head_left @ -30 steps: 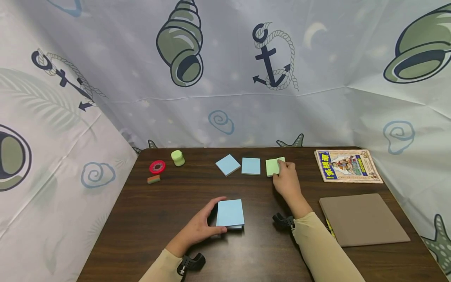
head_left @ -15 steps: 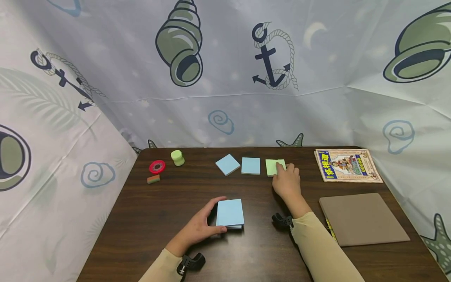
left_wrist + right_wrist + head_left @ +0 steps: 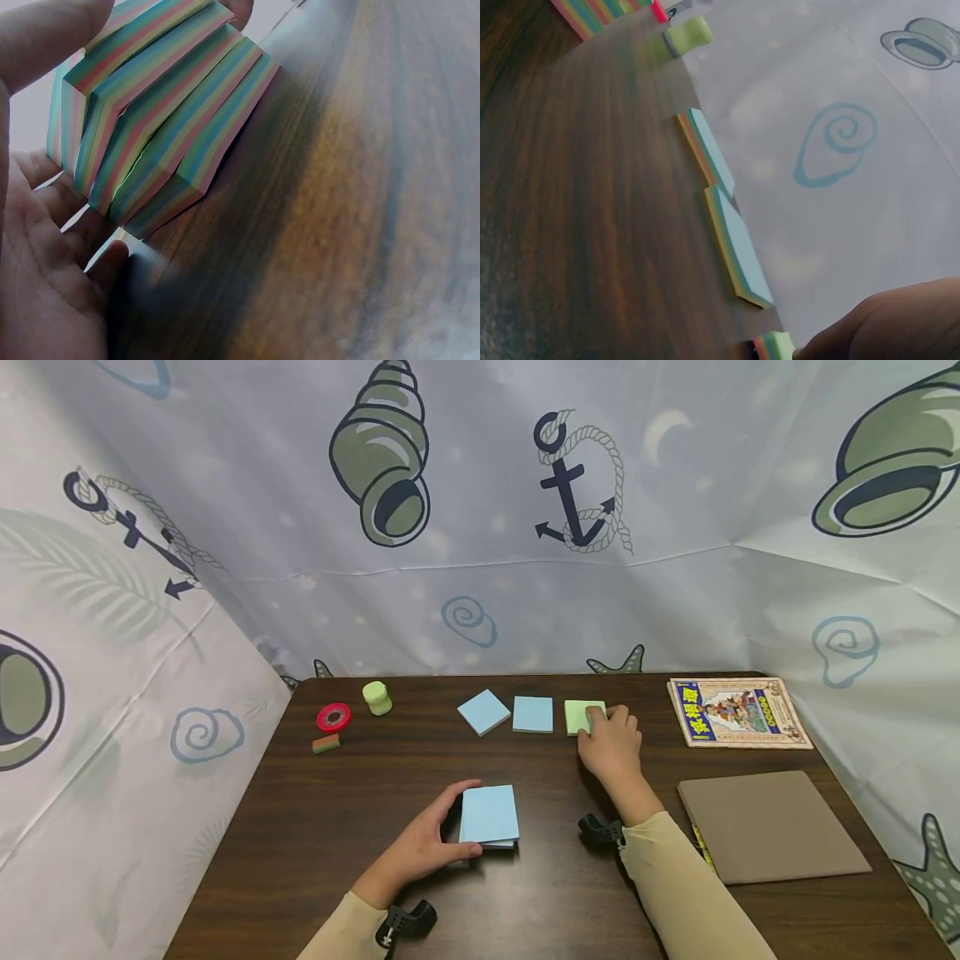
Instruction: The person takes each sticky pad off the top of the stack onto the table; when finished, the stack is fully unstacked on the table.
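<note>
A tall stack of sticky note pads [image 3: 489,814], light blue on top, stands near the middle of the table. My left hand [image 3: 420,843] holds it from the left, thumb at the near side and fingers round the far side. Striped, slightly offset edges of the stack [image 3: 172,105] show in the left wrist view. At the back, my right hand [image 3: 613,745] grips the right side of a light green sticky note pad [image 3: 575,717] lying on the table. Its right part is covered by the fingers. Two blue sticky note pads [image 3: 483,712] lie to its left.
At the back left are a red ring-shaped roll [image 3: 333,717], a green cylindrical item [image 3: 377,697] and a small orange-and-green block [image 3: 326,743]. On the right lie a printed booklet [image 3: 742,713] and a flat brown board [image 3: 776,827]. A patterned curtain [image 3: 480,510] hangs behind the table.
My right fingers have shifted from the green pad's far right corner slightly nearer, and its raised corner now lies flat. The left hand and its stack have stayed put.
</note>
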Motion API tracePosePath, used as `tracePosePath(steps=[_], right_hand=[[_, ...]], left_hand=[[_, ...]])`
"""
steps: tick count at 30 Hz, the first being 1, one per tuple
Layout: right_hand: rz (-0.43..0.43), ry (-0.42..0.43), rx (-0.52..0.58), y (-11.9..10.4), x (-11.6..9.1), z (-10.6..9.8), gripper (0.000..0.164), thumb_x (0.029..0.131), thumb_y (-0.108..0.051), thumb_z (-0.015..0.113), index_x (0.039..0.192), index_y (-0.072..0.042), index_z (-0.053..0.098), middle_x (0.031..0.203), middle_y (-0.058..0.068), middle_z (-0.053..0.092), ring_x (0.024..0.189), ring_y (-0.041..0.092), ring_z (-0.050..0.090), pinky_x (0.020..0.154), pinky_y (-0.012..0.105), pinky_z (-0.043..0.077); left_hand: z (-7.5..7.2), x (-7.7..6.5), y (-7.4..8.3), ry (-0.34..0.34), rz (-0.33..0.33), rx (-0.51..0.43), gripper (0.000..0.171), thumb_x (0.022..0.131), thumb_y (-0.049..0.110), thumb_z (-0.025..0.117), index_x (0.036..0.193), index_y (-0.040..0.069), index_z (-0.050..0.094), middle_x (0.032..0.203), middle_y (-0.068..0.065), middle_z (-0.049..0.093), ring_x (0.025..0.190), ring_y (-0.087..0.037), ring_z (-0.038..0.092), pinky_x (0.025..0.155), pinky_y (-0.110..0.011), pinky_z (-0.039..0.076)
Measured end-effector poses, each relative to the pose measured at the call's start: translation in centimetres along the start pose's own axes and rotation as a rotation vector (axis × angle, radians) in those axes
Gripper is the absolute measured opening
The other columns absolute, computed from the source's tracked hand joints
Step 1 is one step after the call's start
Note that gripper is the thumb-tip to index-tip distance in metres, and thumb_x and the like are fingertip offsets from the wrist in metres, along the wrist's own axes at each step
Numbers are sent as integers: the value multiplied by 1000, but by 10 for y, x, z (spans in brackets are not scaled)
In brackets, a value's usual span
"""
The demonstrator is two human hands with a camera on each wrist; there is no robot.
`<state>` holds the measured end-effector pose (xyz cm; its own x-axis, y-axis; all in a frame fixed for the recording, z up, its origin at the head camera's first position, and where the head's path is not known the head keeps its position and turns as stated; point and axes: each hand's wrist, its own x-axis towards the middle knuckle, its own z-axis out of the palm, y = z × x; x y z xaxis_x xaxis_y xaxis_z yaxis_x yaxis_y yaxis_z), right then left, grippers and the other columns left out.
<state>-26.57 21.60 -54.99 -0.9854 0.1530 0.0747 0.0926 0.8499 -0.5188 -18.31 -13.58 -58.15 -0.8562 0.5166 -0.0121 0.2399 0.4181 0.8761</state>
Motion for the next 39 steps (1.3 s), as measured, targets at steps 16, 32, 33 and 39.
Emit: tracePosePath(steps=[16,32,33,39], right_hand=[[-125,-89,180,-35,-15,-32,46,108,-27,64,149,-6,61,153,30,43,142,50,45,102,63,50],[-382,-274,153,-87,-59,-62,42,107,-24,67,148,-14,61,141,15,54,116,31,64,96,51,53],[-403,-291,139,-90,-62,-62,43,107,-24,67,148,-14,61,140,15,55,116,31,65,97,51,53],[-517,-379,73,-101,-78,-60,43,105,-27,72,145,-15,63,130,7,59,104,20,63,93,44,54]], left_hand=[[0,-1,0,-4,-2,-24,97,87,42,93,167,31,40,169,6,45,154,-19,41,127,-55,33],[-2,0,-1,3,5,-15,98,87,43,93,168,30,39,167,6,47,152,-19,43,125,-54,35],[-2,0,-1,1,6,-19,98,87,43,93,168,30,39,167,6,47,152,-18,43,125,-55,35],[-1,-1,-2,-6,-2,-37,97,88,41,92,168,31,38,161,6,51,144,-19,50,122,-50,38]])
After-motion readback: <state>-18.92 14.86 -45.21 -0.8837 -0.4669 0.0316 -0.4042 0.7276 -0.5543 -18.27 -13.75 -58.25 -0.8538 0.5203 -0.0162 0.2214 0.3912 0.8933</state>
